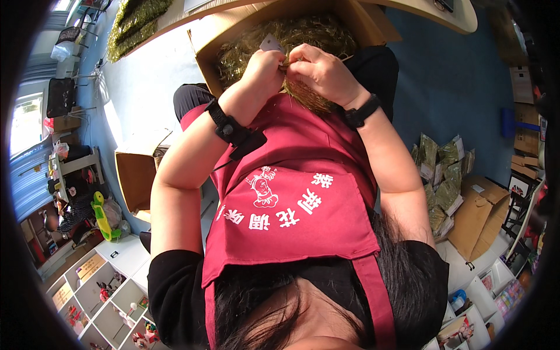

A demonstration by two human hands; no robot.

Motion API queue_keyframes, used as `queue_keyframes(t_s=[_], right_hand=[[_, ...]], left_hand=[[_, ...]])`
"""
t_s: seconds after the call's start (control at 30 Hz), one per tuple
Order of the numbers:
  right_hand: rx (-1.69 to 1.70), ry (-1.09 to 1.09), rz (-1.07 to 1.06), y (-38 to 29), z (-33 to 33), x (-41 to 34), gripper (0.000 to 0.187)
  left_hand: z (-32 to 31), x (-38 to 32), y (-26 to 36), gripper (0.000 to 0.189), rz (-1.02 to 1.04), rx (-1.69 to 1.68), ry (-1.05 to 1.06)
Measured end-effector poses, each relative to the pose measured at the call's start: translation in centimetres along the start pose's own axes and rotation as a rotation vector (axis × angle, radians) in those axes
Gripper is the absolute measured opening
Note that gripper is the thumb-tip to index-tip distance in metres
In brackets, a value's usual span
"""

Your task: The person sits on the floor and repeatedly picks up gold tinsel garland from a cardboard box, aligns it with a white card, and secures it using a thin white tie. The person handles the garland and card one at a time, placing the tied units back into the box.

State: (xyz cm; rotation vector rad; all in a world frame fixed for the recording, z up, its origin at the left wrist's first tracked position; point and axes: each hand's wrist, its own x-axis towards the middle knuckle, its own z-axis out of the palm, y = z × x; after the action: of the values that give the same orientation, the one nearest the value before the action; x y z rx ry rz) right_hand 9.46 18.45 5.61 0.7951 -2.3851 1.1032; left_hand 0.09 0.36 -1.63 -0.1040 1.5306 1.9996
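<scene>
My left hand (266,69) is closed, with a small white card tag (272,43) standing out above its fist. Right beside it, my right hand (326,73) pinches a bundle of gold-green tinsel strands (308,95) near its gathered end. The loose strands hang down below my fingers towards my lap. My fingertips nearly meet, and the exact join between tag and tinsel is hidden. Just beyond my hands, an open cardboard box (205,59) holds a heap of similar tinsel (326,37).
A wooden table edge (463,19) curves above the box, with more tinsel (131,30) at its left. An open carton (135,179) stands to my left. Bagged tinsel packs (448,173) and a cardboard box (479,214) are at my right. White cubby shelves (94,302) lie behind me.
</scene>
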Motion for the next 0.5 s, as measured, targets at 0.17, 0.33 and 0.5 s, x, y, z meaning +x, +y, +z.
queue_keyframes(t_s=[0.17,0.33,0.5], right_hand=[[0.175,-0.329,-0.015,-0.5,-1.3,-0.2,0.015],[0.194,-0.127,0.157,-0.7,-1.9,-0.1,0.025],[0.010,-0.080,0.305,-0.3,-3.0,-0.3,0.019]], left_hand=[[-2.0,0.1,0.7,0.012,0.264,0.574,-0.021],[0.4,-3.2,3.8,0.016,0.070,0.312,0.207],[1.0,-4.6,5.4,0.018,0.056,0.383,0.224]])
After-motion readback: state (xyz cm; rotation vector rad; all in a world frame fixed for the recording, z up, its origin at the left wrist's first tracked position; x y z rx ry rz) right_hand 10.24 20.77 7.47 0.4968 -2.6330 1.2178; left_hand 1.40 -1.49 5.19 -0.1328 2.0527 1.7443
